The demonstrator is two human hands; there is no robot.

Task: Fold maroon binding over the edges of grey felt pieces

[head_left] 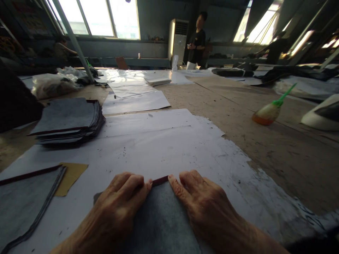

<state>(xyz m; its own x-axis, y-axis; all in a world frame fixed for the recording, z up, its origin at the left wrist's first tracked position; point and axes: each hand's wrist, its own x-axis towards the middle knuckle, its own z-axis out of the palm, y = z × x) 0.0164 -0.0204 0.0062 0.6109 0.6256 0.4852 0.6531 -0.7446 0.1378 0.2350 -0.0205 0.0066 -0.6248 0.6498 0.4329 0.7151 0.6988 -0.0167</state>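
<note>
A grey panel, perhaps backed fabric or leather (164, 218), lies in front of me on white paper (148, 141). Its far edge shows a narrow dark-red folded strip (160, 180). My left hand (119, 201) is closed at the left end of that strip, thumb pressed on it and fingers curled. At the strip's right end, my right hand (206, 204) presses with its thumb, fingers bent under. Both hands cover the panel's sides. Similar panels (23, 201) lie at lower left, over a tan piece (69, 178).
A thick stack of grey panels (69, 113) stands at left, near plastic bags (53, 84). At right are a green-nozzled bottle (267, 113) with amber liquid and a white rounded object (324, 113). A person (198, 38) stands beyond the table.
</note>
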